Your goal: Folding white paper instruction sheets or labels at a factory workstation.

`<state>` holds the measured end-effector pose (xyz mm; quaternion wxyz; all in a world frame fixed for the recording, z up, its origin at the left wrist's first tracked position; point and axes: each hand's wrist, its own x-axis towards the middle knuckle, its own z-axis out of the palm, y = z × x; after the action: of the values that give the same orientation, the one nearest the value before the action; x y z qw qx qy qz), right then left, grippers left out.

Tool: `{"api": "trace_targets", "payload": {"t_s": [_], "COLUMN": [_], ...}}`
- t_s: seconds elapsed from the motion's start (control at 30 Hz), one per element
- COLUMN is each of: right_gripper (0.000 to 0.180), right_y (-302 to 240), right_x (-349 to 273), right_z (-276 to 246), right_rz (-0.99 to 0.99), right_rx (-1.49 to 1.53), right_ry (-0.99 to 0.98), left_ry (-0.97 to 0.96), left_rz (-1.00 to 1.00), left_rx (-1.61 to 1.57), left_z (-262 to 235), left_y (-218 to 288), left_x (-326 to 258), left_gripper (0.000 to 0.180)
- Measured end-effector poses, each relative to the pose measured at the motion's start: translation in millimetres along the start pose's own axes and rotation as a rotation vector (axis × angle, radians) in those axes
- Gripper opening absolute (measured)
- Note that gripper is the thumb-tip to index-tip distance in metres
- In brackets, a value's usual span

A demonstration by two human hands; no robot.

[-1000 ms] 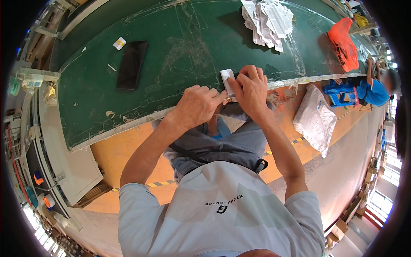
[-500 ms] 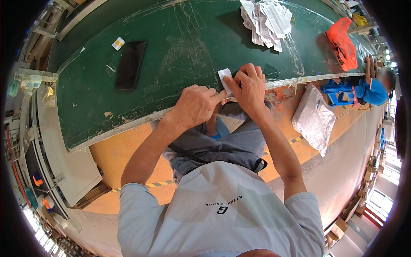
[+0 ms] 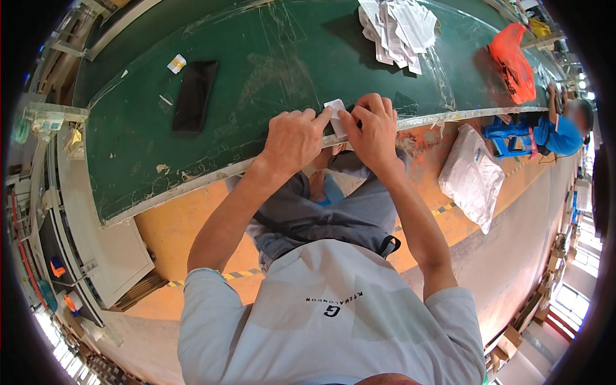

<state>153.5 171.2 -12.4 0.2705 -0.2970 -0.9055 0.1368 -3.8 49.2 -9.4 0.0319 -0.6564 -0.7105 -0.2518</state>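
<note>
Paper slip (image 3: 335, 120): left hand (image 3: 294, 138) shifted up, forefinger now nearer top; right hand (image 3: 373, 131) touching; cannot tell either grip's hold.

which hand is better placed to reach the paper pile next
Likely the right hand: it is nearer the pile. The left hand is farther away, at the left of the small slip.

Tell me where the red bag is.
In the head view, at right: the red bag is on the green table, right of the paper pile and the right hand.
</note>
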Motion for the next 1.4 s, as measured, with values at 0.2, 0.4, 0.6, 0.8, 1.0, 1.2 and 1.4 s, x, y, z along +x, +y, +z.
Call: {"api": "trace_targets", "payload": {"t_s": [0.2,0.4,0.6,0.8,1.0,1.2,1.4], "right_gripper": [0.021,0.030,0.047,0.051,0.041,0.051,0.059], "right_y": [-5,7,-10,-1,18,11,12], "right_x": [-7,-20,-48,-51,-47,-22,-9], "right_z": [-4,-13,-27,-36,-45,-43,-26], "right_rz": [-0.053,-0.084,-0.251,-0.297,-0.309,-0.257,-0.285], "right_rx": [-0.032,0.013,-0.044,-0.067,-0.040,0.103,0.131], "right_ry": [0.040,-0.029,-0.110,-0.211,-0.180,-0.121,-0.246], "left_ry": [-0.004,-0.007,-0.009,-0.001,0.021,-0.005,0.024], "left_rz": [0.013,0.013,0.008,0.004,0.030,-0.043,-0.055], "left_rx": [0.061,0.061,0.042,0.036,0.013,-0.087,-0.139], "left_z": [1,2,-1,3,-1,1,1], "left_y": [1,1,3,-1,-3,-5,-7], "left_x": [-1,-2,0,0,2,4,3], "left_gripper": [0.041,0.042,0.041,0.041,0.041,0.038,0.034]}}
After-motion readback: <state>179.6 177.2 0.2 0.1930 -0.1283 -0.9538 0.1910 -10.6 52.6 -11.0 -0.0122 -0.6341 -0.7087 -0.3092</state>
